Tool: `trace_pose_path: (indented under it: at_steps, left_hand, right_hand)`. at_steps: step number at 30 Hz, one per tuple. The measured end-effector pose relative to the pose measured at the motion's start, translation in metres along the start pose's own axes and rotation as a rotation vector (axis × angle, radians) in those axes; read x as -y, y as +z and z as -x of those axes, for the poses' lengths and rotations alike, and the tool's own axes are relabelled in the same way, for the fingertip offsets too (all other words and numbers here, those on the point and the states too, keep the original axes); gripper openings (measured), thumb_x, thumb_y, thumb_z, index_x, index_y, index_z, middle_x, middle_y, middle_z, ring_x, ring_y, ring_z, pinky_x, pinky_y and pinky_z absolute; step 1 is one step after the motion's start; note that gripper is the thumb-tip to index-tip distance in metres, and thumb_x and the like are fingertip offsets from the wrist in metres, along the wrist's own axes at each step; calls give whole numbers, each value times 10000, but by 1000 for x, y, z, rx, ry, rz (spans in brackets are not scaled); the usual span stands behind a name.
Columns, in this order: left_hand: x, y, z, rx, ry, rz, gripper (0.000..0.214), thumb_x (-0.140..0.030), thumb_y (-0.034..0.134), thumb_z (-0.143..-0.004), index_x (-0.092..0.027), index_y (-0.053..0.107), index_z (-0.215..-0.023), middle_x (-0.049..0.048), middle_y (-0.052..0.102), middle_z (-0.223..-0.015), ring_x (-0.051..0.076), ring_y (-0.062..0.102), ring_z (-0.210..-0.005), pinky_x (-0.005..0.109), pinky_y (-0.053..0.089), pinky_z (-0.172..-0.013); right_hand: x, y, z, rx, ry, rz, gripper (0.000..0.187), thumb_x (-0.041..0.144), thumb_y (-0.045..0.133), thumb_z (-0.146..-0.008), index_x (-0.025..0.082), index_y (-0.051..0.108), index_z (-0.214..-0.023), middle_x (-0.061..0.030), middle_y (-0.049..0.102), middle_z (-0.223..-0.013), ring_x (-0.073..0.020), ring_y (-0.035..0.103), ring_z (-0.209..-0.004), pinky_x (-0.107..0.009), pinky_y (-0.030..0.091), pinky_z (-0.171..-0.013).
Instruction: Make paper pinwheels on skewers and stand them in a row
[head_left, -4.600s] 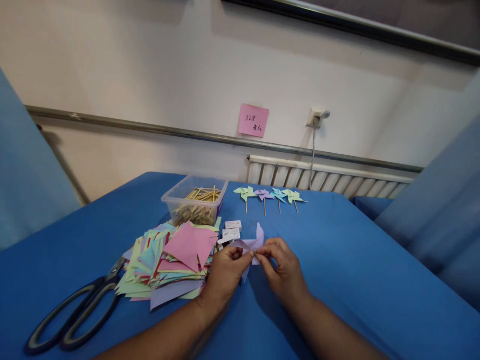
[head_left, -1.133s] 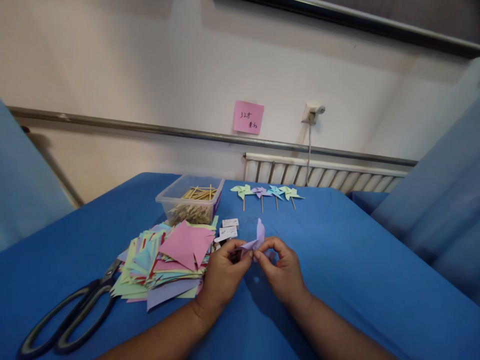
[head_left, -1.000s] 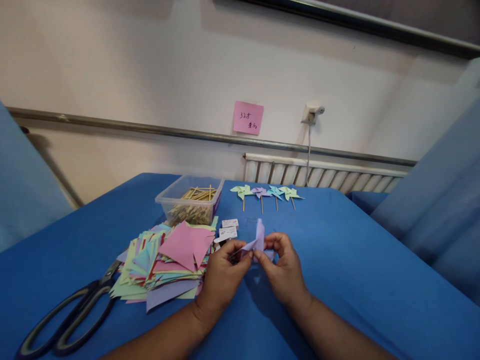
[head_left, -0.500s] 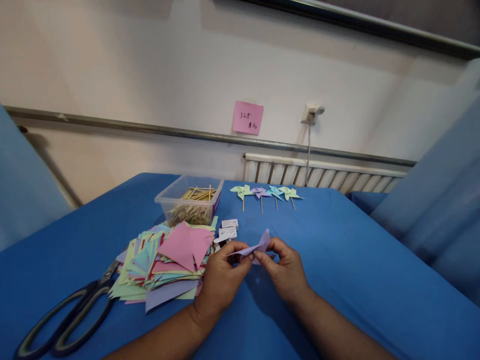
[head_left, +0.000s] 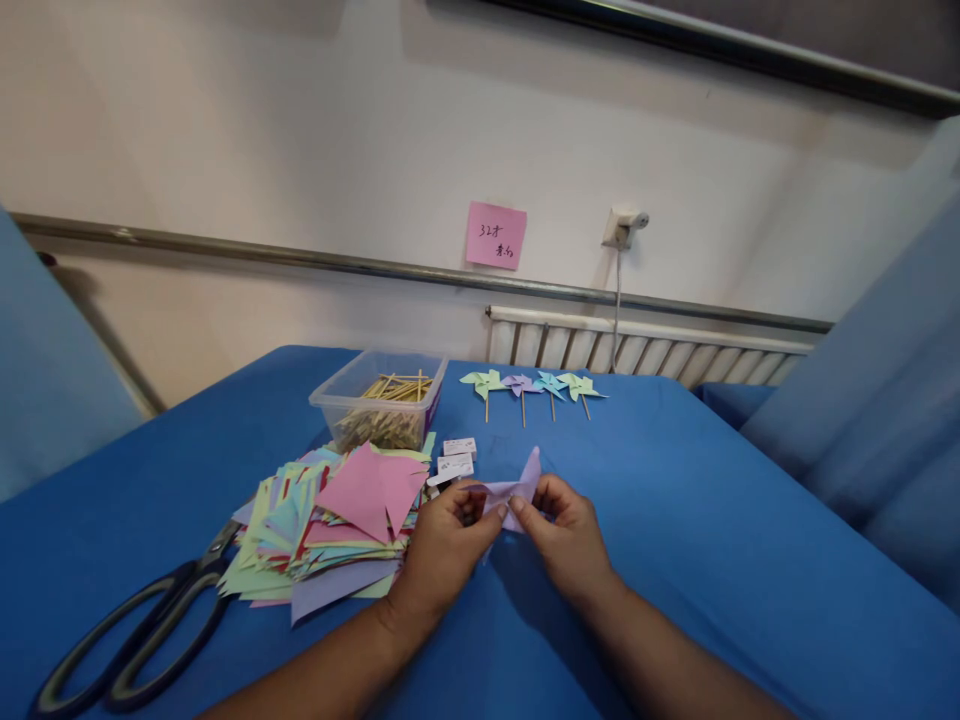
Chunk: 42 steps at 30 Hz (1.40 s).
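A purple paper pinwheel, its corners folded in toward the middle, is held above the blue cloth between both hands. My left hand pinches its left side, thumb pressed near the centre. On the other side, my right hand grips the paper with thumb and fingers closed, thumb tip also close to the centre. No stick shows on this piece. Left of my left hand lies a pile of cut coloured paper sheets, a pink one on top. Two small white boxes sit just beyond my left hand.
Large scissors lie at the front left, blades partly under the paper. A clear plastic tub of wooden sticks stands behind the pile. Several finished pinwheels on sticks lie along the far edge of the blue-covered table.
The purple paper has turned between my fingers, so its folded centre now faces me more. My hands have barely shifted; everything else stays put.
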<state>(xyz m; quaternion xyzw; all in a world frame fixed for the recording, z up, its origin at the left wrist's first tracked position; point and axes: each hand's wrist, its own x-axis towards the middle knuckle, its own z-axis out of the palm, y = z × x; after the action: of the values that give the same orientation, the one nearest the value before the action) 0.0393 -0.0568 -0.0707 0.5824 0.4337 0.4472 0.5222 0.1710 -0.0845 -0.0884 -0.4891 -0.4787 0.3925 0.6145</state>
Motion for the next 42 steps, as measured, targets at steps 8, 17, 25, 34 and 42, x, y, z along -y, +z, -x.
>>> trace_pose_path:
  at_steps: [8, 17, 25, 34, 42]
  left_hand:
    - [8, 1, -3, 62, -115, 229, 211, -232, 713, -653, -142, 638, -828, 25, 691, -773, 151, 627, -736, 233, 469, -673]
    - [6, 1, -4, 45, -163, 263, 248, -287, 729, -633, -135, 622, -797, 25, 678, -749, 151, 616, -675, 243, 467, -630]
    - [8, 0, -6, 45, -193, 294, 251, -303, 727, -620, -146, 589, -758, 4, 650, -689, 151, 610, -625, 261, 467, -616]
    - [11, 3, -5, 14, -136, 218, 197, -254, 730, -601, -146, 598, -701, -4, 646, -636, 110, 558, -554, 211, 419, -548]
    - [14, 4, -5, 7, -123, 257, 190, -258, 718, -622, -144, 615, -734, 2, 642, -666, 114, 566, -593, 205, 417, -562]
  right_hand:
    - [-12, 0, -7, 29, 118, -180, 256, 385, 704, -664, 158, 585, -677, 38, 529, -572, -93, 433, -524, -212, 345, -511]
    - [-11, -1, -4, 88, 187, -244, 254, 380, 692, -698, 145, 596, -699, 36, 533, -568, -83, 420, -502, -209, 310, -505]
    - [-15, -5, -3, 94, 252, -369, 270, 399, 638, -763, 131, 611, -747, 12, 562, -608, -91, 464, -524, -216, 342, -522]
    - [-13, 2, -5, 71, 216, -235, 279, 371, 744, -620, 142, 598, -682, 23, 585, -565, -90, 466, -482, -214, 340, -490]
    - [-21, 2, -2, 0, 17, 39, 220, 342, 635, -731, 164, 530, -656, 38, 519, -564, -100, 446, -513, -219, 351, -500]
